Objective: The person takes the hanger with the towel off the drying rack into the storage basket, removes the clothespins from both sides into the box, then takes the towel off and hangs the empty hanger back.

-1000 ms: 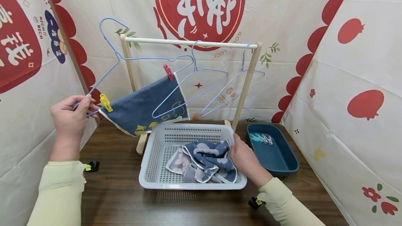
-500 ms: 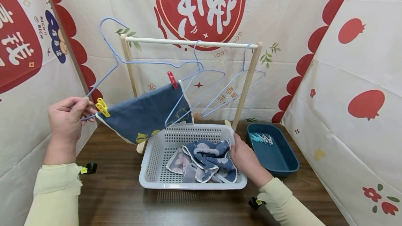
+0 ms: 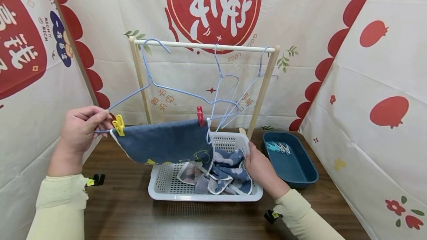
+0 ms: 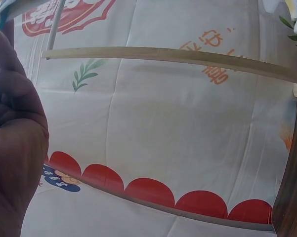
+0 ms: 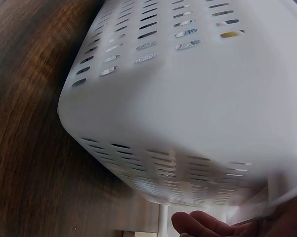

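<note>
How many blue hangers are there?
3. The left hand holds one hanger, with a blue cloth pegged to it. The middle hanger and right hanger hang on the white rail. I can't see any hidden ones.

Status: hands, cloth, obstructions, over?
Left hand pinching near hanger. Right hand gripping basket. Dark-blue cloth clipped on, yellow peg, red peg. Middle hanger overlaps cloth's right edge; contact unclear.

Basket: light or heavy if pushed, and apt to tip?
Probably light for its size: the basket has slotted, plastic-looking walls and holds crumpled cloths. Tipping seems unlikely, as it looks wider than it is tall. It may slide fairly easily, since its outside looks smooth.
</note>
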`<state>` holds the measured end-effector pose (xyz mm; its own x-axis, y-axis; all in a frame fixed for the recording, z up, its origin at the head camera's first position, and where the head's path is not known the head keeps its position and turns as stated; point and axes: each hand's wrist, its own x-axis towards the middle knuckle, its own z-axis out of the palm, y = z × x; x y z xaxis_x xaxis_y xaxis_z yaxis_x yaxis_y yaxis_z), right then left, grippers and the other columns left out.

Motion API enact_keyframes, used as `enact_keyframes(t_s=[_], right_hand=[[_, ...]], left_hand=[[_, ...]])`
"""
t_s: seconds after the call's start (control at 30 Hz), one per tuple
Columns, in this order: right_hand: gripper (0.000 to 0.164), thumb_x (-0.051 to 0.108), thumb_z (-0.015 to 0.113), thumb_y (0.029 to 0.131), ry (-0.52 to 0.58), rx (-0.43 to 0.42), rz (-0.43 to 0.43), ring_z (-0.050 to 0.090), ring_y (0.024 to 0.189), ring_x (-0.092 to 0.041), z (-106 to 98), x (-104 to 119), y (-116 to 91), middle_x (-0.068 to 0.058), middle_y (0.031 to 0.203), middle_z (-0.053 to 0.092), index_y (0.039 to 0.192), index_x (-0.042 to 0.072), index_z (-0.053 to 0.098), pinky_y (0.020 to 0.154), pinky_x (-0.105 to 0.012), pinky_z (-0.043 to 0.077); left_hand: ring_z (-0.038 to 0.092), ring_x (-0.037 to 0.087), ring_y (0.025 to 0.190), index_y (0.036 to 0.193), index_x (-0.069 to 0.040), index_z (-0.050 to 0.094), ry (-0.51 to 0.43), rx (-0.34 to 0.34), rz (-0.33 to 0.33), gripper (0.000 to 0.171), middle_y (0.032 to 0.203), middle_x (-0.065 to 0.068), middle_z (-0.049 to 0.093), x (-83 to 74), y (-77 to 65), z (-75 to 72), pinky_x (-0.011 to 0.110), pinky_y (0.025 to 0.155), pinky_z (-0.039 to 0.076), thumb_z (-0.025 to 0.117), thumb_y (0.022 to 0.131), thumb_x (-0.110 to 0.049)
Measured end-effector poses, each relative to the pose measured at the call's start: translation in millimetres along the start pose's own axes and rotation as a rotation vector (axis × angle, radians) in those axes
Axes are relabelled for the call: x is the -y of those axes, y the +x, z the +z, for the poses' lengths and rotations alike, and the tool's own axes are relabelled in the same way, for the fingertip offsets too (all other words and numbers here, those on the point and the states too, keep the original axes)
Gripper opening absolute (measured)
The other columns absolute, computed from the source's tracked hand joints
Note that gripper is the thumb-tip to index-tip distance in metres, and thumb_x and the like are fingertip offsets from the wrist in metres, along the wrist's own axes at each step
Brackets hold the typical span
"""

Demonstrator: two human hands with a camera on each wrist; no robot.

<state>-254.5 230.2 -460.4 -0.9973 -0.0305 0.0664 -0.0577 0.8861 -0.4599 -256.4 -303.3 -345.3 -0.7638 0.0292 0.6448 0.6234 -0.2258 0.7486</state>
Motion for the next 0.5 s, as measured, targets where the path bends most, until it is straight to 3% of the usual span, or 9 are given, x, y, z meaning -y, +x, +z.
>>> enact_keyframes(t_s=[0.33, 0.5], right_hand=[[0.061, 0.017, 0.050, 0.116, -0.008, 0.001, -0.010, 0.064, 0.134, -0.049, 1.5, -0.9, 1.5, -0.034, 0.154, 0.057, 0.168, -0.007, 0.029, 0.106, -0.066, 0.053], [0.061, 0.018, 0.050, 0.116, -0.010, -0.011, -0.015, 0.066, 0.130, -0.048, 2.3, -2.3, 2.5, -0.034, 0.152, 0.058, 0.168, -0.007, 0.030, 0.104, -0.065, 0.055]], left_hand=[[0.072, 0.015, 0.058, 0.096, 0.015, 0.073, 0.021, 0.167, -0.049, 0.021, 0.078, 0.011, 0.077, 1.4, -4.9, 1.7, 0.020, 0.056, 0.057, 0.055, 0.104, 0.022], [0.068, 0.016, 0.054, 0.093, 0.010, 0.075, 0.103, 0.153, -0.080, 0.024, 0.075, 0.010, 0.076, 1.5, -6.6, 8.5, 0.018, 0.048, 0.050, 0.057, 0.103, 0.021]])
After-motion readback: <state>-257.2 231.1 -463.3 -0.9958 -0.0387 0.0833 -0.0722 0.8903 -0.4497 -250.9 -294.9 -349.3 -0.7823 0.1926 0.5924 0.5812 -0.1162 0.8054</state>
